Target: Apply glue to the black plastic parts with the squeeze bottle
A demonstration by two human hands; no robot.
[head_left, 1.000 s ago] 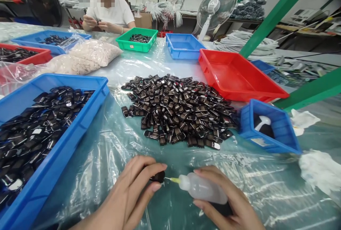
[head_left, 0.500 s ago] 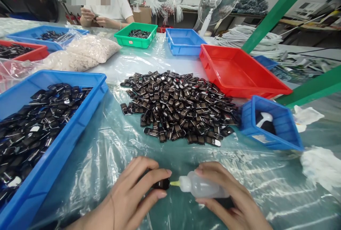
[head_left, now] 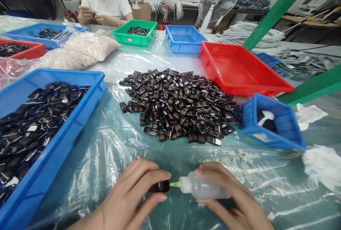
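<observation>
Between the thumb and fingers of my left hand (head_left: 138, 194) is a small glossy black plastic piece (head_left: 163, 186), partly hidden by the fingers. My right hand (head_left: 229, 191) grips a translucent squeeze bottle (head_left: 204, 185) lying on its side, its white cap toward the left. The bottle's thin yellow nozzle (head_left: 175, 184) points at the end of the black piece and appears to touch it. Beyond both hands lies a heap of similar dark plastic pieces (head_left: 176, 109) on the plastic-covered table (head_left: 112, 159).
A blue tray (head_left: 71, 130) of black pieces stands at left. A small blue bin (head_left: 289, 123) and a red tray (head_left: 247, 70) are at right, near crumpled white tissue (head_left: 321, 166). Farther back are a green tray (head_left: 135, 38) and a seated person (head_left: 109, 6).
The camera view has shifted slightly. Both hands keep nearly the same pose, with the nozzle still at the black piece's end.
</observation>
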